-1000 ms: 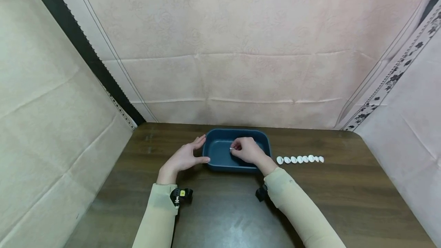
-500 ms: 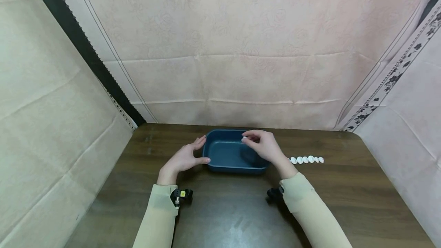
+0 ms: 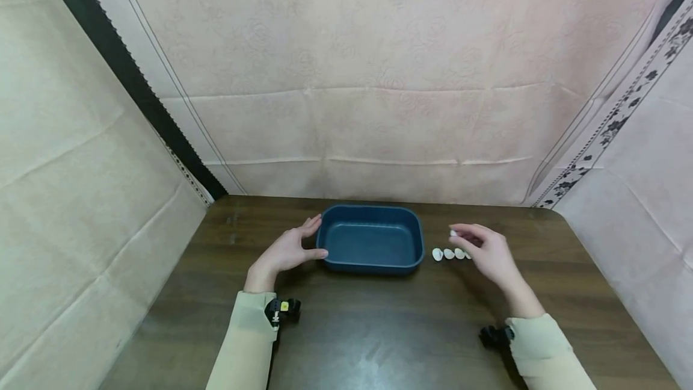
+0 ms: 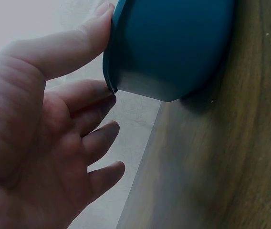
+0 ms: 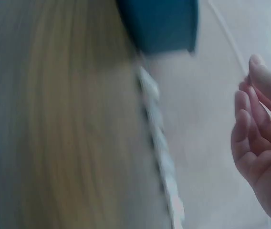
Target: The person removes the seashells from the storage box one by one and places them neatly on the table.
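A dark blue rectangular basin sits on the table in the head view. My left hand rests at its left end, thumb and fingers spread along the rim; the left wrist view shows thumb and forefinger tips touching that rim, the other fingers loose. To the basin's right my right hand hovers over a row of small white round pieces, hiding part of it. Between its thumb and forefinger it pinches another small white piece. In the right wrist view the row is blurred.
The brown wooden table spreads around the basin, with its back edge just behind it. Pale patterned cloth hangs at the back and on both sides. A small black camera sits on each wrist.
My right hand has moved right, from inside the basin out over the row of white pieces, still pinching a small white piece. My left hand has stayed at the basin's left rim.
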`<state>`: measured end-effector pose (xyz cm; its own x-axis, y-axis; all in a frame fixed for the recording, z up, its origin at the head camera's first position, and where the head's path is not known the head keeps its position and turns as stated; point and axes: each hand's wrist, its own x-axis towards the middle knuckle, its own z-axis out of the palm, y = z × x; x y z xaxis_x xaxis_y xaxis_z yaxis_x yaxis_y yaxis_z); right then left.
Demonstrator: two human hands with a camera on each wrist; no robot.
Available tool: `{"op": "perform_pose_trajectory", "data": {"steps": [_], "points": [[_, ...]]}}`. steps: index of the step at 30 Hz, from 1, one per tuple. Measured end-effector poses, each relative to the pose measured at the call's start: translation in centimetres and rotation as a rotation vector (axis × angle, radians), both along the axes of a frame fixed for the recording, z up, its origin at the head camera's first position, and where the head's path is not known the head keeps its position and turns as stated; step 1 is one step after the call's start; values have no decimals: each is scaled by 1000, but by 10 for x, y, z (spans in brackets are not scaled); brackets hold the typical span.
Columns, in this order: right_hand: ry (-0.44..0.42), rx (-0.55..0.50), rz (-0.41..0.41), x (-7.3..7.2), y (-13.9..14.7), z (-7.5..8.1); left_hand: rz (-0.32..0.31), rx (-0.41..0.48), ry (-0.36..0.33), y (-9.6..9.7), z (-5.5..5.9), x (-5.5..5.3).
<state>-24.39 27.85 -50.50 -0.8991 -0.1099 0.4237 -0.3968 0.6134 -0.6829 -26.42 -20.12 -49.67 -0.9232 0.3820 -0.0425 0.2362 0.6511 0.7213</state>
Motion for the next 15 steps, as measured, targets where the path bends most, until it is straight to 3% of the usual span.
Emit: {"op": "perform_pose_trajectory", "data": {"steps": [6,11,15], "points": [[-51,75,-128,14,63,-2,9,6,0,-2,0,1],[-202,148,-238,24,104,-8,-4,3,0,-1,0,1],[-302,184,-267,25,119,-19,-5,7,-1,0,1,0]]}}
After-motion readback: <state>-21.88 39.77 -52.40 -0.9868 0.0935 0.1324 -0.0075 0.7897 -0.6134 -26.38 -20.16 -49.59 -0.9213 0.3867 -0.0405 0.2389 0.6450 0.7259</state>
